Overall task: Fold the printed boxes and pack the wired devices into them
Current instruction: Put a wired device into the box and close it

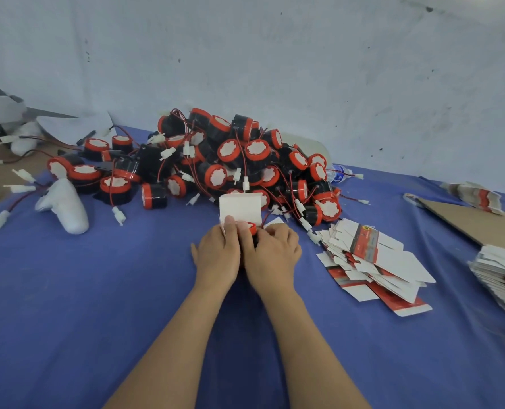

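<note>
On the blue cloth [97, 290], just before the heap of wired devices [230, 160], we hold our left hand [217, 255] and right hand [271, 255] touching side by side, both gripping a printed box [240, 206] with its white flap raised and a red-rimmed device [246, 226] in its mouth, with flat boxes [372, 261] lying to the right.

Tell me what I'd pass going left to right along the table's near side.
White foam piece → left hand holding a box → right hand holding a device → loose flat boxes → stacked flat boxes
</note>
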A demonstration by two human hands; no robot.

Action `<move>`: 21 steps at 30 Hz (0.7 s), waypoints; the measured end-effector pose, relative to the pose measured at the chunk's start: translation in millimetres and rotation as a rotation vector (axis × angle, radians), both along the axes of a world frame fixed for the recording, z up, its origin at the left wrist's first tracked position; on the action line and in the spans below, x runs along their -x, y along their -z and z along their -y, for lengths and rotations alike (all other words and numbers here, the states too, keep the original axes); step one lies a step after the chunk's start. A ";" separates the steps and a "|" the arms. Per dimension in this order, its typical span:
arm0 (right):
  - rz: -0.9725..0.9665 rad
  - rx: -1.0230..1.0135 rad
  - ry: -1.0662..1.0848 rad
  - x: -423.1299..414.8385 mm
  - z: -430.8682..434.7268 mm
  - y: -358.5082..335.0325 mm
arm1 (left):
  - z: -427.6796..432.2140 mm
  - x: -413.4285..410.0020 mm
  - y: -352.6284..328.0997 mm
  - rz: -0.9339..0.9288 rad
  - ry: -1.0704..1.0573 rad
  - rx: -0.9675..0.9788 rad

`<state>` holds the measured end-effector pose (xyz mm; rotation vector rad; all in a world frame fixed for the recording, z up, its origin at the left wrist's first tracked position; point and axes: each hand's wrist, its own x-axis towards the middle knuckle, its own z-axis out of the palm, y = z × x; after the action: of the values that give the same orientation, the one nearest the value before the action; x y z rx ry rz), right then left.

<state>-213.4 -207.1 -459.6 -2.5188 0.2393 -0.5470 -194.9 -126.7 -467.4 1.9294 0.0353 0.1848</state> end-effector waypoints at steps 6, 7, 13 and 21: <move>-0.055 0.060 -0.048 4.5 2.8 -5.3 | -3.7 -1.9 3.8 0.000 0.034 0.036; -0.063 0.078 -0.042 4.0 3.8 -7.7 | -3.5 -2.4 4.2 0.011 0.030 0.019; -0.075 -0.047 -0.107 2.9 14.2 -12.2 | -3.7 -5.6 4.5 -0.001 0.015 -0.347; 0.326 -0.653 0.058 1.4 24.2 -18.2 | -8.3 -1.9 -0.1 -0.003 0.068 0.296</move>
<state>-214.8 -231.3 -441.4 -1.7712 0.3081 -0.7495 -193.0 -118.4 -467.3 1.6335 -0.0017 0.1233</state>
